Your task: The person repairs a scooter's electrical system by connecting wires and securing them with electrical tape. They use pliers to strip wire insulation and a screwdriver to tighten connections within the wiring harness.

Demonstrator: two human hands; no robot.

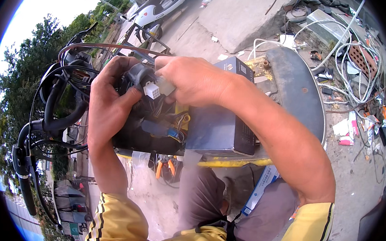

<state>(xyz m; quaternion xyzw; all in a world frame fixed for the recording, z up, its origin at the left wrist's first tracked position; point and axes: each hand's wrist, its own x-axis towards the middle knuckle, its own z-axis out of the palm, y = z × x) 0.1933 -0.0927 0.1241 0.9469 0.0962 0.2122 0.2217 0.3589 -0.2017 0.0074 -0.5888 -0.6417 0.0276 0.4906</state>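
Over the opened body of a scooter, my two hands are close together. My left hand [110,100] is closed round a dark-wrapped wire bundle [138,74], its thumb beside a white multi-pin connector [152,90]. Fingers of my right hand [191,78] pinch a pale, translucent connector [165,87] right against the white one. I cannot tell whether the two are joined. Below them, loose wires [158,108] run into the dark cavity, with a blue connector [173,133] and a yellow one [184,118] nearby. My right fingertips are partly hidden.
A dark box [214,133] stands on the scooter body under my right forearm. Black handlebars [63,117] with cables are at left. Orange-handled pliers [165,168] hang below the near edge. White cable coils [338,63] and scraps lie at right. A white scooter [157,12] stands behind.
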